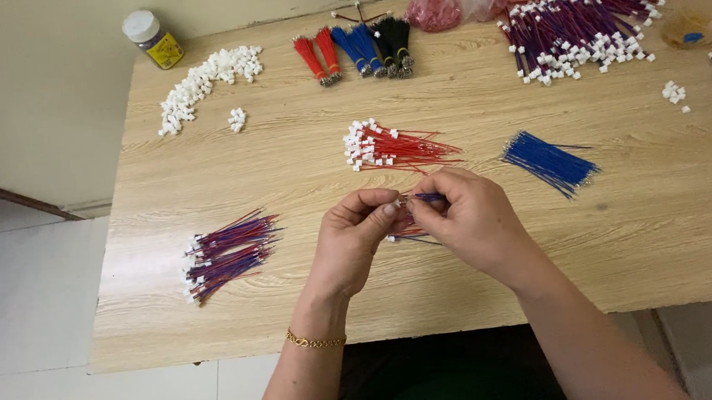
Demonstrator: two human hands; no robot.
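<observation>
jar (pixel 151 39) behind connector pile (pixel 205 82), on table (pixel 654 223)

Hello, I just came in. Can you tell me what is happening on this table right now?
A person sits at a wooden table and works with both hands. The left hand pinches a small white connector with wires, and the right hand holds a thin blue wire against it. Around them lie a red wire bundle, loose blue wires, finished red-and-blue sets at the left, and a pile of white connectors further back.
</observation>
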